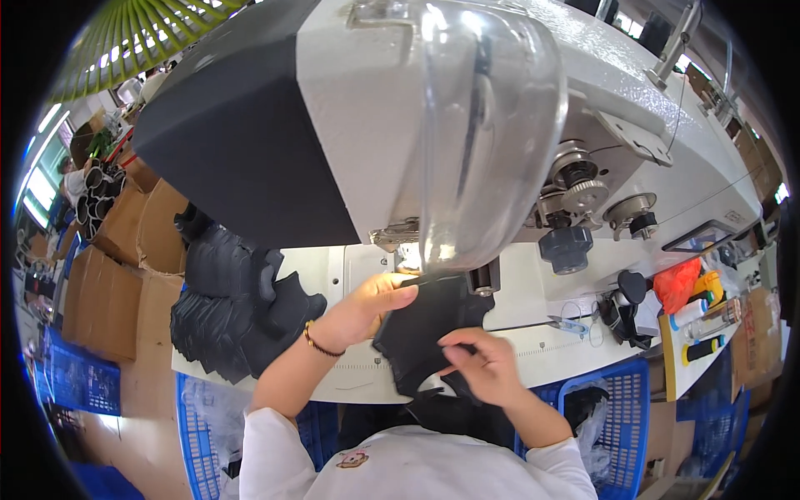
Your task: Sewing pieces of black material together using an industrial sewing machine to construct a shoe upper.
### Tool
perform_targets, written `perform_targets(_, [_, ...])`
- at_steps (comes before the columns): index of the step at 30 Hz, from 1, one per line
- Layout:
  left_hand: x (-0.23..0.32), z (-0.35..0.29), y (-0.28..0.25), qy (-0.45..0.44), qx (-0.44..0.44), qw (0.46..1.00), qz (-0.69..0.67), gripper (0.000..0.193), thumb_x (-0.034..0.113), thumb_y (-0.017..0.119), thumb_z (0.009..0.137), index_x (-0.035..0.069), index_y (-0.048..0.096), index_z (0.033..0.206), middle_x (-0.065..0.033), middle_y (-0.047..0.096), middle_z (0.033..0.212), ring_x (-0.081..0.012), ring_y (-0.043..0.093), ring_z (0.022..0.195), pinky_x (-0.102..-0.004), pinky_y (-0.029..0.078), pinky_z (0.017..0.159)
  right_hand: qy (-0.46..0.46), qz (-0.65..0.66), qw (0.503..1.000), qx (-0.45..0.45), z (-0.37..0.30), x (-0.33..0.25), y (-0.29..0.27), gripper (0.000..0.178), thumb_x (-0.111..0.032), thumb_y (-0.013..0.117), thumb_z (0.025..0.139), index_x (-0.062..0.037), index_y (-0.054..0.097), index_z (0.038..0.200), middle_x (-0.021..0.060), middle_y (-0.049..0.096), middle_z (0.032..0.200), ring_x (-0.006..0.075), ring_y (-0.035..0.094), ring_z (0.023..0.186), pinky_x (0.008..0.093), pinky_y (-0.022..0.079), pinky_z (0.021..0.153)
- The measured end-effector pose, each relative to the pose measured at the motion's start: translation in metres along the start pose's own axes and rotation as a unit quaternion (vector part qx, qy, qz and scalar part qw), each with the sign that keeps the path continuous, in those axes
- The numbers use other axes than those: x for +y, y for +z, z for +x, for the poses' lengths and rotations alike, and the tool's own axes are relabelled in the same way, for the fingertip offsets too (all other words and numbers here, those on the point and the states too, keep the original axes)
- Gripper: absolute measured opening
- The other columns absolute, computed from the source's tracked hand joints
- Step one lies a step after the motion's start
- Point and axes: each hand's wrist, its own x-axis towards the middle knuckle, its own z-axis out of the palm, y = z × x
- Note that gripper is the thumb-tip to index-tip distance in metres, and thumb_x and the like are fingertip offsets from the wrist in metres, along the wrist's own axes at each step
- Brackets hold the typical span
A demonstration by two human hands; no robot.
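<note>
A black cut piece (425, 321) of sheet material, with notched edges, lies under the head of a white sewing machine (367, 108). My left hand (375, 302) pinches its upper left edge, thumb on top, close to the lit needle area. The machine head and its clear guard (492, 125) hide the needle itself. Over the lower right part of the piece hovers my right hand (483, 367), slightly blurred. Its fingers are bent, thumb and forefinger apart, with nothing visible between them. More black material (454, 412) hangs over the table's near edge by my lap.
Overlapping black pieces (221, 292) are heaped on the table's left. Thread snips (568, 325) lie to the right, near a wooden board (671, 367) with thread spools. Blue baskets (625, 417) flank my lap. Cardboard boxes (104, 296) stand at the left.
</note>
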Motion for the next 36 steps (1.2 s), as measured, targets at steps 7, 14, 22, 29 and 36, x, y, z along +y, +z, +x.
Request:
perform_targets(7, [0.035,-0.011,0.006,-0.047,0.122,0.943,0.306,0.029,0.022,0.051,0.078,0.005,0.046,0.056,0.0082,0.040,0.051,-0.0002,0.032,0.045,-0.0177,0.028,0.040,0.037,0.090,0.994,-0.044,0.016,0.015,0.028,0.019,-0.002,0.042,0.080,0.0025,0.050,0.097,0.0060,0.050,0.086,0.0078,0.050,0.067,0.0263,0.052,0.055])
perform_targets(14, [0.021,-0.001,-0.016,0.040,0.158,0.954,0.251,0.023,0.021,0.053,0.076,0.000,0.057,0.072,0.0033,0.050,0.059,-0.0023,0.042,0.053,-0.0172,0.035,0.047,0.037,0.128,0.991,0.020,0.026,0.014,0.043,0.021,-0.004,0.042,0.081,-0.0016,0.050,0.100,0.0000,0.044,0.073,0.0019,0.040,0.059,0.0237,0.052,0.055])
perform_targets(22, [0.040,0.001,-0.003,0.000,0.219,0.956,0.195,0.017,0.015,0.057,0.070,0.001,0.056,0.080,0.0001,0.053,0.071,-0.0069,0.046,0.064,-0.0208,0.039,0.057,0.006,0.157,0.986,0.046,0.031,0.016,0.044,0.021,-0.003,0.042,0.081,-0.0004,0.050,0.100,0.0037,0.048,0.085,0.0021,0.039,0.058,0.0257,0.053,0.054])
perform_targets(29, [0.039,-0.001,-0.003,-0.011,0.218,0.957,0.189,0.021,0.020,0.059,0.071,0.001,0.059,0.080,-0.0002,0.055,0.075,-0.0054,0.047,0.066,-0.0198,0.039,0.058,-0.005,0.152,0.988,0.042,0.029,0.022,0.045,0.021,-0.001,0.043,0.080,-0.0017,0.049,0.101,0.0077,0.050,0.093,0.0045,0.044,0.063,0.0264,0.053,0.053])
perform_targets(36, [0.035,0.000,-0.010,-0.081,0.237,0.940,0.233,0.024,0.021,0.059,0.070,0.000,0.059,0.081,-0.0002,0.055,0.074,-0.0054,0.046,0.065,-0.0192,0.039,0.058,-0.017,0.139,0.990,0.033,0.030,0.027,0.042,0.024,0.000,0.041,0.080,-0.0051,0.047,0.103,0.0103,0.050,0.098,0.0042,0.043,0.064,0.0258,0.053,0.055])
